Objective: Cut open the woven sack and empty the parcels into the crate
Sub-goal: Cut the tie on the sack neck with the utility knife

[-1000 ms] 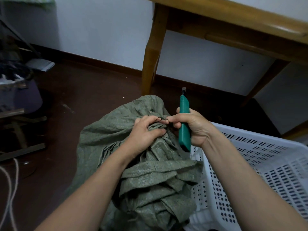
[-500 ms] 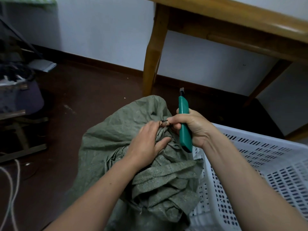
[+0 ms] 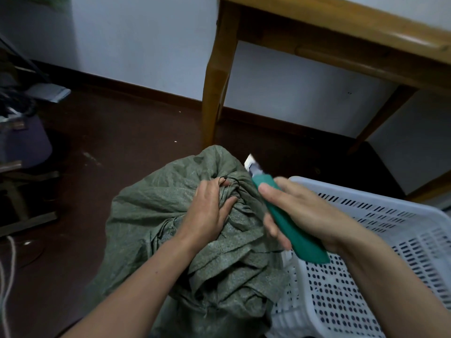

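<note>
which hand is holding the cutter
The right hand grips the green utility knife, blade out. The left hand only grips the bunched neck of the woven sack.

— Any writing you can read from up there?
— None. The green utility knife [image 3: 292, 228] in my right hand [image 3: 314, 215] has a plain handle, with no brand I can make out.
— And the woven sack [image 3: 156, 215], the crate [image 3: 390, 242]?
— Bare green weave under my left hand [image 3: 210, 211]; the white crate shows only perforations.

Green woven sack [image 3: 151, 215], neck tied w/ black cord [image 3: 225, 178], slumps beside white perforated crate [image 3: 390, 228] (touching).
</note>
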